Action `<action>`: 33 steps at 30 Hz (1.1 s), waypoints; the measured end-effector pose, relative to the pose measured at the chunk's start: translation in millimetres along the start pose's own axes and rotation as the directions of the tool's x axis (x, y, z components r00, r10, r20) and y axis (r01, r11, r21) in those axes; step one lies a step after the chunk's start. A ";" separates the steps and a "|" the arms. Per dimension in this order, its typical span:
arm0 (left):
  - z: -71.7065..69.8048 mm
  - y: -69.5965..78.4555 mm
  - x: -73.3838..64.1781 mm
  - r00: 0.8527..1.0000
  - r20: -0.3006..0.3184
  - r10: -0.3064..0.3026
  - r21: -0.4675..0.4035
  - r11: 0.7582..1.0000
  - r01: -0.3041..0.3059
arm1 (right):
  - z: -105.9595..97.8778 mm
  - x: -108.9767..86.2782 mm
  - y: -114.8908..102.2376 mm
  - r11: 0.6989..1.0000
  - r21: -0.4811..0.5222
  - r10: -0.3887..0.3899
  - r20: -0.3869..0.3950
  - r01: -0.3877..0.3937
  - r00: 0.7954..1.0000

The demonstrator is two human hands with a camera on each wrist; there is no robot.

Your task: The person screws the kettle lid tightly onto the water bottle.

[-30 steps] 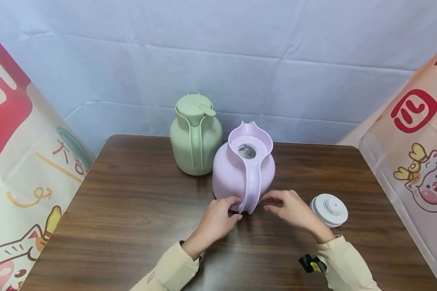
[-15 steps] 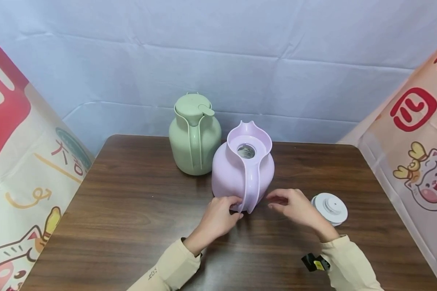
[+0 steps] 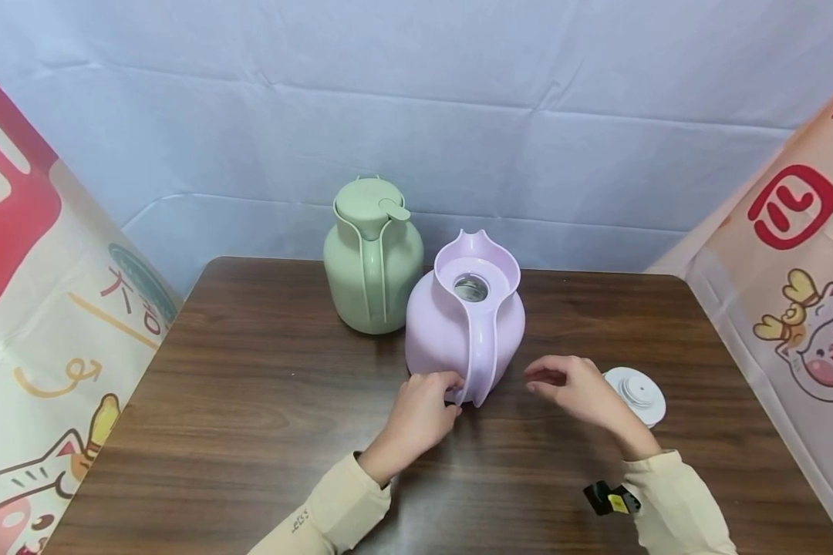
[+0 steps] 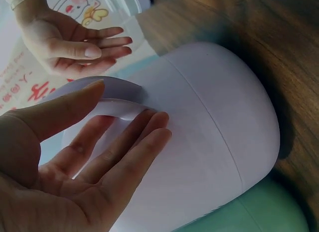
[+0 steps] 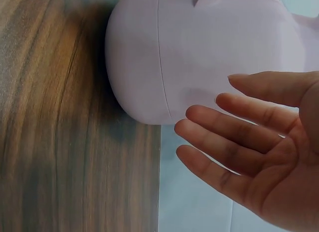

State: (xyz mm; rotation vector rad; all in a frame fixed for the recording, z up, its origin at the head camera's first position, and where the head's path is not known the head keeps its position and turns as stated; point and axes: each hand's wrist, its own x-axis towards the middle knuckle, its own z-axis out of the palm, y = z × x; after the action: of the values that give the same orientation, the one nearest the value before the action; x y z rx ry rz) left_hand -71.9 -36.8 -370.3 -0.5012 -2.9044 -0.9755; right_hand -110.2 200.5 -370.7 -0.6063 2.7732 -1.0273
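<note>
A lilac thermos jug (image 3: 433, 331) stands upright with its top uncovered, showing the round silvery mouth (image 3: 470, 288). Its handle (image 3: 482, 347) points toward me. My left hand (image 3: 419, 412) is at the lower end of this handle; in the left wrist view its fingers (image 4: 132, 157) are nearly straight beside the handle, fingertips right at the jug's body, thumb apart from them. To the right of the jug, my right hand (image 3: 576, 389) hovers with nothing in it, fingers (image 5: 234, 147) spread and relaxed. Beyond it lies a white round stopper (image 3: 639, 393), partly hidden by the hand.
A green thermos jug (image 3: 371, 270) with its lid on stands behind and left of the lilac one, close beside it. Both are on a dark wooden table (image 3: 250, 416). A pale cloth (image 3: 416, 116) hangs behind the table, with printed sheets at both sides.
My right hand has drawn back to the right, away from the lilac jug and toward the stopper. The left hand stays by the handle, and both jugs stand where they were.
</note>
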 end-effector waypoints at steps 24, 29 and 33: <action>-1.1 -0.7 -1.5 1.000 0.011 -0.005 -0.025 1.000 0.005 | -42.0 -10.4 37.7 0.924 -0.236 0.308 -0.004 -0.300 0.952; -1.2 -0.9 -1.8 1.000 0.010 0.001 -0.022 1.000 0.000 | -47.0 -11.7 46.8 0.894 -0.276 0.377 0.037 -0.354 0.925; -0.7 -1.4 -2.5 1.000 0.009 0.009 -0.018 1.000 -0.009 | -49.7 -12.9 54.5 0.853 -0.317 0.455 0.068 -0.413 0.888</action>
State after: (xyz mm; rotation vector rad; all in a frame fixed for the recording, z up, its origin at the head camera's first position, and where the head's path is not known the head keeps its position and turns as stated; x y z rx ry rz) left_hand -70.1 -39.0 -370.9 -0.5206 -2.9009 -1.0020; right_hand -128.6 273.1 -368.5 -0.0515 2.7604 -0.4595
